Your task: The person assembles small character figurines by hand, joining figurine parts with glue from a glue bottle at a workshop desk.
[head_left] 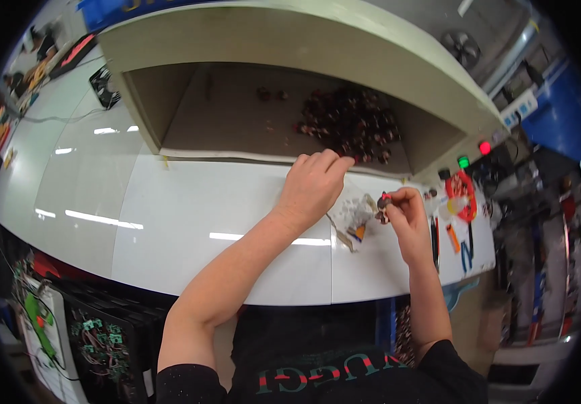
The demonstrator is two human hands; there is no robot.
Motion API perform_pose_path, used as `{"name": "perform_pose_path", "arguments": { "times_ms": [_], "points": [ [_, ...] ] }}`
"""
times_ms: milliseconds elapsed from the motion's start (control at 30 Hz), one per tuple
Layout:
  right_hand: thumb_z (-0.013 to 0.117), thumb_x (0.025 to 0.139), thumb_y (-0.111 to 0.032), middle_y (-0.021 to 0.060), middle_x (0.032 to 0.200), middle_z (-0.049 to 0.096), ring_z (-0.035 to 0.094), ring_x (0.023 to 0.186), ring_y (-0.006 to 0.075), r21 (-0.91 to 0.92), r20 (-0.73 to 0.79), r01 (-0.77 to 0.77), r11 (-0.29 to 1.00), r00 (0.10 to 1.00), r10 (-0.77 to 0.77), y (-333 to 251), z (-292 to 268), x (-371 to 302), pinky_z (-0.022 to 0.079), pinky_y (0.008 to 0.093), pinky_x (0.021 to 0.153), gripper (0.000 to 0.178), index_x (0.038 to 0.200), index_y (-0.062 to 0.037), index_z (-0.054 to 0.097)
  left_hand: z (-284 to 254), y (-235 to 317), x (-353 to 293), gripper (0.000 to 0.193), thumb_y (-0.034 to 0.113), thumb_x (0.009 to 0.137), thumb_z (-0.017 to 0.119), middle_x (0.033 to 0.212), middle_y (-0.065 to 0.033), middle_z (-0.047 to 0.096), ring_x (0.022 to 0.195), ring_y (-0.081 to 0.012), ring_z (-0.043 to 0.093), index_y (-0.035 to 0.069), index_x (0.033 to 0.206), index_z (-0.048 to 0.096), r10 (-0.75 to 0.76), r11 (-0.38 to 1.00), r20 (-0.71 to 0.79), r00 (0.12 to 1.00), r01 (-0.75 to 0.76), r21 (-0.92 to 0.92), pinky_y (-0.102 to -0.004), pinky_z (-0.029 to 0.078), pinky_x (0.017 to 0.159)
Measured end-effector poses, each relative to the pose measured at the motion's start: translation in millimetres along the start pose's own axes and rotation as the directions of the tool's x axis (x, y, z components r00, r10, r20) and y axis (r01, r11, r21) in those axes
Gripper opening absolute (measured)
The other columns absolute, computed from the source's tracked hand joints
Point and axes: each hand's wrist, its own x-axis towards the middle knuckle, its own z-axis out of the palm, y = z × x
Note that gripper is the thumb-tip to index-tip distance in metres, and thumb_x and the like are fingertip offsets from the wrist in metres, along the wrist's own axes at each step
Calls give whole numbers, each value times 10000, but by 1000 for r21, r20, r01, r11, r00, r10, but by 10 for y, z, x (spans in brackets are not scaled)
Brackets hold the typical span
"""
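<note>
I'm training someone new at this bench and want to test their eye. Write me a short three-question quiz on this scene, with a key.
1. What is the right hand pinching?
A) a blue-handled tool
B) a small dark piece with a red bit
C) an orange tool
2. True or false: the pile of dark pieces lies toward the right side of the open-fronted cabinet.
3. Fill in: near the glowing red light is a glowing ____ light.

Key: 1 B; 2 true; 3 green.
</note>
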Motion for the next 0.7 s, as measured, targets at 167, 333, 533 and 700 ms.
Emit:
{"name": "perform_pose_path", "arguments": {
  "times_ms": [167, 333, 533, 700],
  "points": [
    [548, 836, 37, 80, 1014, 507, 535, 880, 129, 203, -88, 80, 976, 994, -63, 206, -394, -679, 470, 264, 768, 242, 1030, -21, 415, -41, 1131, -107, 272, 71, 865, 553, 1045, -104, 540, 913, -193, 564, 44, 1136, 562, -317, 549, 367, 875, 485, -681, -298, 466, 740],
    [603, 836, 10, 81, 1046, 491, 538, 885, 129, 354, 36, 118, 928, 990, -140, 627, -625, -892, 463, 263, 792, 188, 963, -17, 467, 302, 1577, -509, 328, 87, 924, 492, 1163, -91, 494, 1010, -157, 530, 43, 1249, 497, -334, 222, 567, 753, 648, -729, -275, 457, 839],
    [729, 749, -55, 66, 1025, 495, 550, 883, 129, 165, 112, 187, 968, 972, -207, 763, -599, -958, 476, 254, 776, 334, 994, -24, 505, 288, 1634, -687, 335, 96, 949, 468, 1194, -99, 521, 1071, -137, 508, -2, 1269, 452, -469, -14, 643, 606, 723, -691, -268, 424, 918],
    [738, 706, 23, 70, 1043, 448, 522, 929, 136, 32, 157, 220, 975, 962, -222, 820, -578, -956, 475, 264, 814, 418, 1026, -21, 472, 299, 1571, -796, 365, 132, 967, 435, 1197, -109, 535, 1053, -138, 525, 8, 1309, 428, -470, -54, 686, 556, 757, -651, -267, 433, 900]
  ]
}}
